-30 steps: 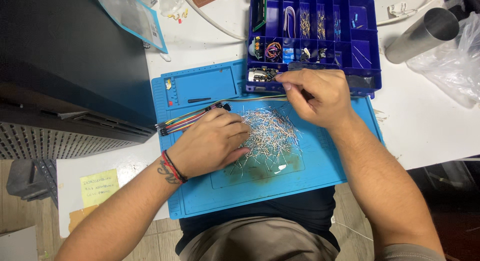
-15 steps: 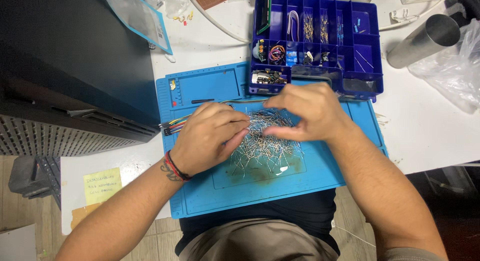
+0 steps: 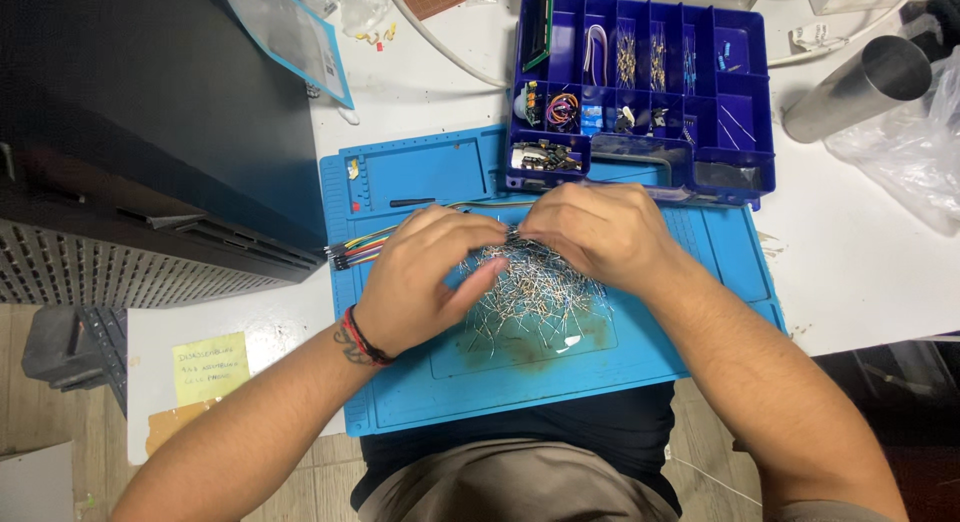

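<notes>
Hands meet over the pile of wire-leaded components (image 3: 535,302) on your blue mat (image 3: 700,332): left hand (image 3: 425,277) and right hand (image 3: 595,232) pinching strands at its far edge, pile directly beneath, toward you.

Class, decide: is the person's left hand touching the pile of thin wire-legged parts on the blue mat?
Touching. The head view shows the left hand lying with its fingertips pressed into the pile of parts on the blue mat.

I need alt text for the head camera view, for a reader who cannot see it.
Two bare hands, left hand and right hand, meet over a pile of small wire-legged components on a blue work mat. A blue compartment box of small parts stands behind the mat, with a metal cylinder to its right.
</notes>
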